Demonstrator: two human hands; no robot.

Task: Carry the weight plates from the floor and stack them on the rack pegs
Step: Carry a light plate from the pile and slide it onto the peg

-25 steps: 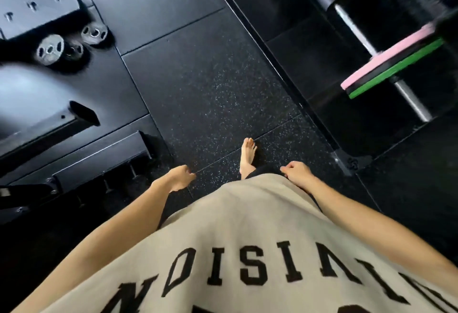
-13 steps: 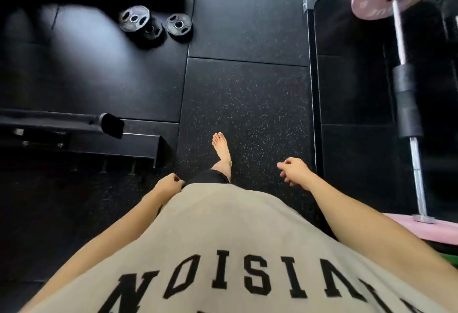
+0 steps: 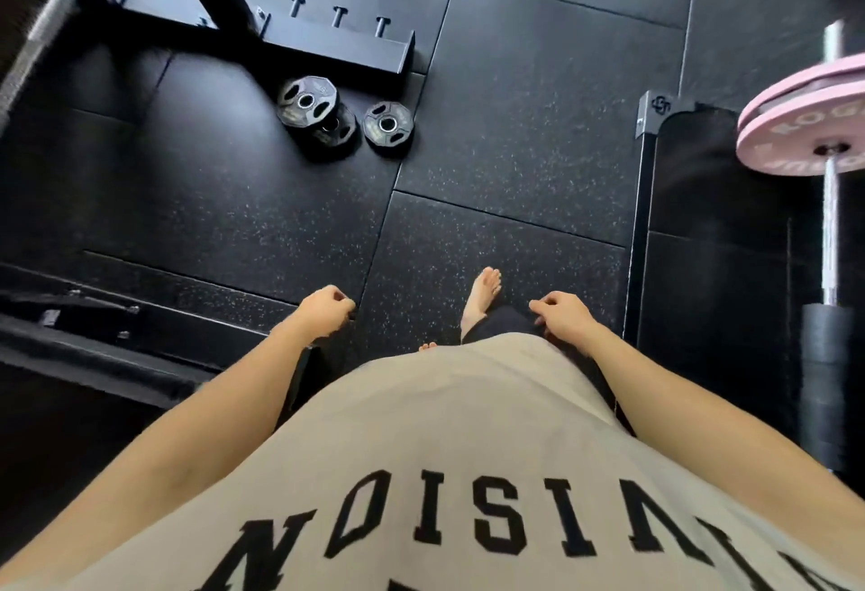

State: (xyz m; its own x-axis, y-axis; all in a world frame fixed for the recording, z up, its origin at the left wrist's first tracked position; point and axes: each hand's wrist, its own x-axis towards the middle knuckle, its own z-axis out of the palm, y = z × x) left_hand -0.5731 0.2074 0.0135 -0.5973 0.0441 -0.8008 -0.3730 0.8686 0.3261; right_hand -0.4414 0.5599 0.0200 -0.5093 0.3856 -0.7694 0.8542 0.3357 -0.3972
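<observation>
Three small black weight plates lie on the black rubber floor ahead: one point(image 3: 306, 101) overlaps a second point(image 3: 334, 129), and a third point(image 3: 387, 125) lies just to their right. Behind them stands the black rack base point(image 3: 327, 50) with several short pegs point(image 3: 337, 15) along it. My left hand point(image 3: 325, 309) hangs in front of my beige shirt with its fingers curled and nothing in it. My right hand point(image 3: 564, 314) is also empty, fingers loosely curled. Both hands are well short of the plates.
A barbell point(image 3: 831, 234) with a pink plate point(image 3: 805, 131) lies on the platform at the right. A black bench frame point(image 3: 93, 337) sits at the lower left. My bare foot point(image 3: 484, 295) is on the speckled mat. A steel bar point(image 3: 51, 14) crosses the upper left corner.
The view has swung and moved forward: the plates and rack base are now nearer and closer to the middle. Both hands stay empty at my sides.
</observation>
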